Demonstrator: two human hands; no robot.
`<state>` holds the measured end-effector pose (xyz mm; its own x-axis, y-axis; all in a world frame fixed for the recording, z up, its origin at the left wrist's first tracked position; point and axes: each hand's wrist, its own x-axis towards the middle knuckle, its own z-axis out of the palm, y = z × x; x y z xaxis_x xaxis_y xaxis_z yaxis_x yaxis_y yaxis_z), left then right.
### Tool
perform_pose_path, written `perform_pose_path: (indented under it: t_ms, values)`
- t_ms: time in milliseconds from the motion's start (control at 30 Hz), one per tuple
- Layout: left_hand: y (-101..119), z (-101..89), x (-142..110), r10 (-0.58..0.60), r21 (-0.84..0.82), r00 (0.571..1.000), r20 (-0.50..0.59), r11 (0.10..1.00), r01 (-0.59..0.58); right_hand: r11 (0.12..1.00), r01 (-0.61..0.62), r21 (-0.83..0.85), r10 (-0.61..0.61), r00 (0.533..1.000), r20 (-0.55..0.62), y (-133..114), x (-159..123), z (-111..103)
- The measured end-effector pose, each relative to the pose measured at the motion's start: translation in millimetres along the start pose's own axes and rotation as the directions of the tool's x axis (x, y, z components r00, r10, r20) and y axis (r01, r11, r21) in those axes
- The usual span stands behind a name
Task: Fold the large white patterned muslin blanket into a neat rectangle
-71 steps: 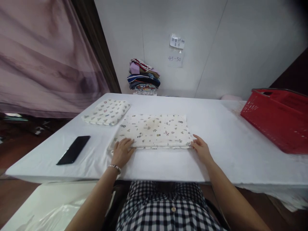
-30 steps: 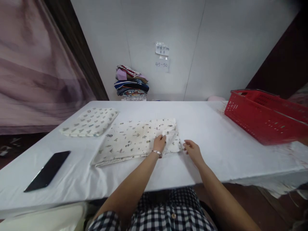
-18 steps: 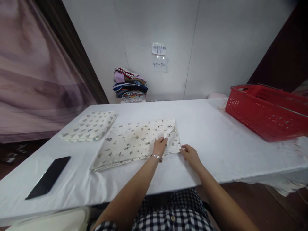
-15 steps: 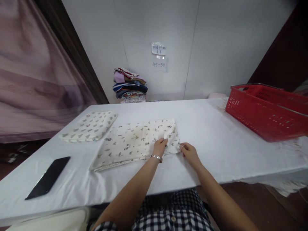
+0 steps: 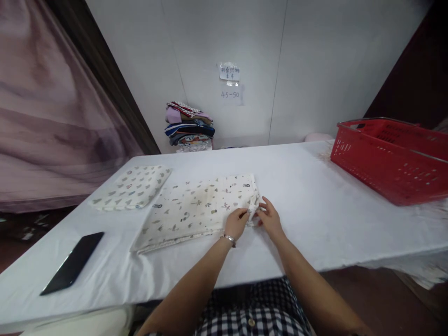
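A white cloth [image 5: 191,205] with small grey-green and brown prints lies folded flat on the table before me. At its near right corner my left hand [image 5: 236,223], a bracelet on its wrist, pinches a gathered bit of the cloth. My right hand [image 5: 270,218] grips the cloth's right edge close beside it, fingers bent around the bunched fabric. The fingertips of both hands almost meet, and the folds partly hide them. Another folded cloth [image 5: 133,186], white with grey-green motifs, lies to the left.
A black flat device [image 5: 73,263] rests at the table's left front. To the right stands a red plastic basket [image 5: 388,163]. A stack of folded fabrics [image 5: 190,126] is at the back by the wall, below paper signs [image 5: 230,81]. A white sheet [image 5: 301,186] covers the table.
My right hand has moved slightly left and up onto the cloth's edge. My left hand has shifted down and right, and the corner between them is now more bunched.
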<state>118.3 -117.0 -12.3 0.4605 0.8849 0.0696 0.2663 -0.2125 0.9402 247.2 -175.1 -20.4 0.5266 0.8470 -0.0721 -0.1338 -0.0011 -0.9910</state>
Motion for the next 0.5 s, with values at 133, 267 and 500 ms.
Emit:
perform_pose_path:
  t_ms: [133, 267, 500]
  values:
    - [-6, 4.2, -2, 0.042, 0.043, 0.998, -0.037, 0.998, -0.040, 0.969, 0.038, -0.245, -0.021, 0.997, 0.070, -1, 11, -10]
    - [-8, 4.1, -7, 0.175, 0.071, 0.980, -0.093, 0.983, -0.169, 0.865, 0.377, -0.331, -0.312, 0.921, 0.232, -3, 12, -16]
    - [-1, 4.3, -11, 0.387, 0.273, 0.918, -0.087, 0.896, -0.351, 0.907, 0.306, -0.289, -0.174, 0.898, 0.404, -15, 14, -29]
